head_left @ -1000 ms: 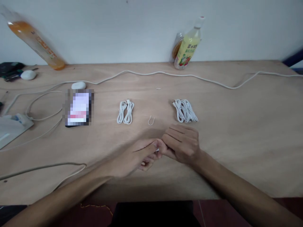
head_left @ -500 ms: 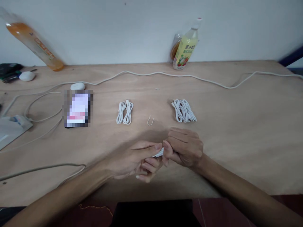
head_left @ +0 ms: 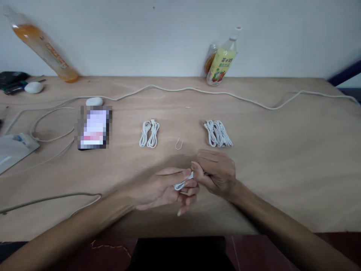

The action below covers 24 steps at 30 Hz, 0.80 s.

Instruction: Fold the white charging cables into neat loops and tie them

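Between my two hands is a folded white cable (head_left: 180, 186), its looped end showing below my left thumb. My left hand (head_left: 166, 187) pinches the bundle between thumb and fingers, with the lower fingers partly loose. Closed around the other end, my right hand (head_left: 216, 171) hides most of that part and touches the left fingertips. Just beyond my hands lies a small U-shaped white tie (head_left: 179, 144). Two bundled white cables (head_left: 149, 134) rest to its left. Several more white cable bundles (head_left: 218, 133) are grouped to its right.
A pixelated phone (head_left: 94, 128) and a white earbud case (head_left: 94, 102) lie at left. A long white cord (head_left: 175, 90) crosses the table's back. An orange drink bottle (head_left: 46, 54) and a yellow drink bottle (head_left: 222, 62) stand by the wall. A tiny white scrap (head_left: 187, 107) lies mid-table.
More of the folded cable's looped end now shows under my left thumb. My right hand has shifted slightly left, and my left fingers have moved a little right. The bundles on the table stay put.
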Each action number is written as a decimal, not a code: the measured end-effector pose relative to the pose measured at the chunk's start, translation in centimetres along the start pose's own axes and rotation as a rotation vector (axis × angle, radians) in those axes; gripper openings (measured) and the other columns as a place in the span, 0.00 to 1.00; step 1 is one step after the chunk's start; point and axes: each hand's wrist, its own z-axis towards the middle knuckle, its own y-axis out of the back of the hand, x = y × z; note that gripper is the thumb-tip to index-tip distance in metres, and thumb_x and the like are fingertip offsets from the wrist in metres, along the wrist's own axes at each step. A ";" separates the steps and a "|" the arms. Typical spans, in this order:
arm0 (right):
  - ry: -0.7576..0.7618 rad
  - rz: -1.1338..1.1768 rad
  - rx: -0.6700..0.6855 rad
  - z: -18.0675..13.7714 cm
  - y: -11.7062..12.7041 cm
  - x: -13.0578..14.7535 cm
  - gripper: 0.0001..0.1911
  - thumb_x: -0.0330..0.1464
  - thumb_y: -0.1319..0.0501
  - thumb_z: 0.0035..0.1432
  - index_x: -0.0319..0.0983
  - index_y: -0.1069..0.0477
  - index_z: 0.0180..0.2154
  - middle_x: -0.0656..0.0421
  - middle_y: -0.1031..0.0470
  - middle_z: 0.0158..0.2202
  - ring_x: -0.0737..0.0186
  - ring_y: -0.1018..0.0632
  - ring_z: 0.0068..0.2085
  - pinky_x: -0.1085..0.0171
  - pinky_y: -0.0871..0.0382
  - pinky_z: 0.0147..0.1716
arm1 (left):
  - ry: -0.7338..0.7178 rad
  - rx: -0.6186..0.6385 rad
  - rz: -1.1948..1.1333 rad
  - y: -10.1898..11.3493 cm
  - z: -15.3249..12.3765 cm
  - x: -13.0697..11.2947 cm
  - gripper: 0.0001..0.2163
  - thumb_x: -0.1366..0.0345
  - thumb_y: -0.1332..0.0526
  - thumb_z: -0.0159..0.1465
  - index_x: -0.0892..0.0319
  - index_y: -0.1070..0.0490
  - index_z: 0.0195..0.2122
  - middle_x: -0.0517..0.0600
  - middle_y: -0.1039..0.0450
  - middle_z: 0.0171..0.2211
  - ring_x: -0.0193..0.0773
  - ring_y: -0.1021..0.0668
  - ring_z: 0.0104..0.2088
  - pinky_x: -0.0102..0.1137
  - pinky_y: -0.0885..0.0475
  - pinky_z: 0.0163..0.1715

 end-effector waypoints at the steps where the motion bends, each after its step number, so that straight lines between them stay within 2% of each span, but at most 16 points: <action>1: 0.001 -0.009 0.006 0.0 0.0 -0.1 0.24 0.21 0.43 0.73 0.44 0.43 0.25 0.67 0.42 0.20 0.68 0.42 0.23 0.62 0.47 0.24 | 0.009 0.003 0.010 0.0 -0.1 -0.1 0.18 0.51 0.29 0.71 0.58 0.32 0.37 0.43 0.39 0.30 0.31 0.35 0.28 0.26 0.31 0.26; 3: 0.005 -0.026 0.015 0.1 0.1 -0.2 0.24 0.21 0.43 0.73 0.44 0.44 0.25 0.67 0.42 0.20 0.68 0.42 0.23 0.62 0.46 0.25 | 0.023 -0.002 0.030 0.0 -0.2 -0.3 0.16 0.52 0.30 0.73 0.58 0.31 0.40 0.40 0.44 0.27 0.30 0.44 0.25 0.25 0.37 0.23; 5: 0.012 -0.041 0.016 0.1 0.1 -0.3 0.24 0.21 0.43 0.73 0.44 0.44 0.24 0.67 0.42 0.20 0.68 0.42 0.24 0.63 0.46 0.25 | 0.034 -0.018 0.063 0.0 -0.3 -0.5 0.16 0.51 0.31 0.74 0.57 0.31 0.41 0.38 0.47 0.26 0.31 0.47 0.24 0.25 0.39 0.22; 10: 0.002 -0.047 0.060 0.1 0.2 -0.4 0.24 0.22 0.43 0.73 0.43 0.43 0.24 0.67 0.42 0.20 0.68 0.41 0.23 0.63 0.46 0.24 | 0.011 -0.051 0.129 0.0 -0.3 -0.2 0.19 0.47 0.30 0.71 0.56 0.33 0.41 0.38 0.47 0.27 0.30 0.45 0.23 0.25 0.38 0.21; 13: -0.013 -0.044 0.086 0.1 0.3 -0.4 0.24 0.22 0.44 0.73 0.43 0.42 0.24 0.67 0.41 0.20 0.68 0.41 0.23 0.63 0.46 0.24 | 0.004 -0.055 0.170 0.2 -0.2 -0.1 0.18 0.46 0.32 0.73 0.55 0.33 0.40 0.38 0.47 0.27 0.30 0.46 0.22 0.25 0.38 0.20; 16: -0.010 -0.044 0.078 0.1 0.2 -0.4 0.24 0.22 0.43 0.73 0.43 0.43 0.24 0.67 0.41 0.20 0.68 0.41 0.23 0.63 0.46 0.24 | 0.010 -0.048 0.182 0.4 -0.3 0.0 0.17 0.48 0.35 0.75 0.55 0.34 0.39 0.39 0.46 0.28 0.30 0.45 0.22 0.26 0.39 0.19; 20: -0.012 -0.046 0.065 0.0 0.1 -0.4 0.24 0.22 0.43 0.72 0.43 0.42 0.23 0.67 0.40 0.20 0.67 0.39 0.22 0.63 0.45 0.24 | -0.008 -0.031 0.153 0.5 -0.3 0.1 0.15 0.49 0.34 0.75 0.55 0.33 0.43 0.39 0.47 0.28 0.30 0.45 0.22 0.25 0.39 0.20; 24: -0.020 -0.049 0.059 0.1 0.1 -0.4 0.24 0.22 0.43 0.72 0.43 0.41 0.23 0.66 0.39 0.20 0.67 0.39 0.22 0.63 0.46 0.24 | -0.018 -0.023 0.143 0.3 -0.1 0.2 0.16 0.48 0.36 0.75 0.55 0.35 0.40 0.39 0.48 0.28 0.30 0.45 0.23 0.25 0.41 0.21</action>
